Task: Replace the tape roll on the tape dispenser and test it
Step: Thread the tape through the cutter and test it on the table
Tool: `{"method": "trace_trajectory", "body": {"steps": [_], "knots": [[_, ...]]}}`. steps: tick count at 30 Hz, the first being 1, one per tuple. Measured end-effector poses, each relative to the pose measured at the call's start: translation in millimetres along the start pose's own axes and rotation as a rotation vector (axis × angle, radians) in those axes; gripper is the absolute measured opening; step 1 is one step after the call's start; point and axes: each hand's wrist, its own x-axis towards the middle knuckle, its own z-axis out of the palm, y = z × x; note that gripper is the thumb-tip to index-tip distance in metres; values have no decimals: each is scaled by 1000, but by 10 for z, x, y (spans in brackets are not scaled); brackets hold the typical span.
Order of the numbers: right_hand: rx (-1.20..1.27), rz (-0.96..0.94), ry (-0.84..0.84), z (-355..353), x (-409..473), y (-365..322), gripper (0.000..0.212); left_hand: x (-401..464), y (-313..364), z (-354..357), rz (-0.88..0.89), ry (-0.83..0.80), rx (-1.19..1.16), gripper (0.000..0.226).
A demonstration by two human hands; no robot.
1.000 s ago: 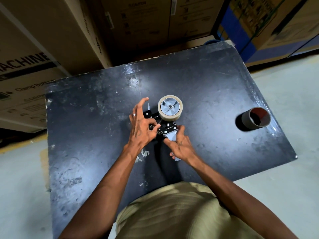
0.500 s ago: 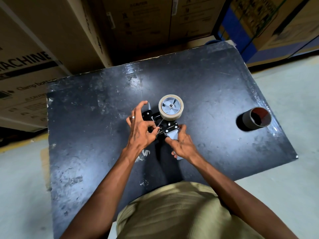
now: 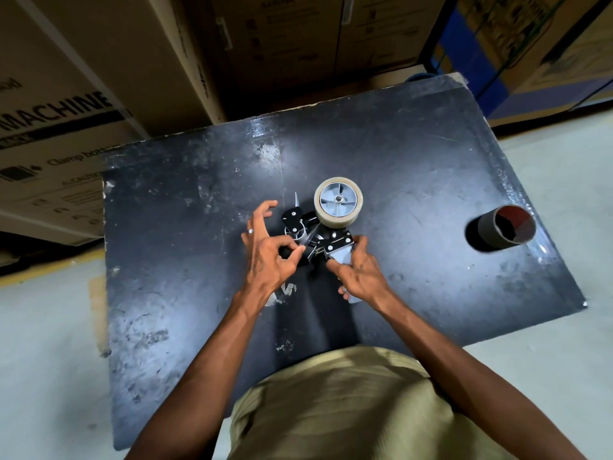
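A black hand-held tape dispenser [image 3: 331, 240] lies on its side in the middle of the dark table [image 3: 414, 180]. A roll of clear tape [image 3: 338, 202] sits on its grey hub at the far end. My left hand [image 3: 270, 252] pinches the free end of the tape [image 3: 308, 239] between thumb and forefinger, drawn from the roll toward the dispenser's front. My right hand [image 3: 360, 272] grips the dispenser's pale handle [image 3: 343, 255] and holds it down.
An empty brown cardboard tape core [image 3: 504, 229] lies on its side near the table's right edge. Stacked cardboard boxes [image 3: 83, 94] stand behind and left of the table. Pale concrete floor [image 3: 43, 327] surrounds it.
My left hand has closed its thumb and forefinger on the tape end and pulled it a little toward the dispenser's front. The right hand stays on the handle.
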Motion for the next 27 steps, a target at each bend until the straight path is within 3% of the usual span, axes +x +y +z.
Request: {"method": "trace_trajectory", "body": {"steps": [27], "knots": [[22,-11,-7,-18,32,9,48,-47,-285,-142,87,-99,-79,18]]}}
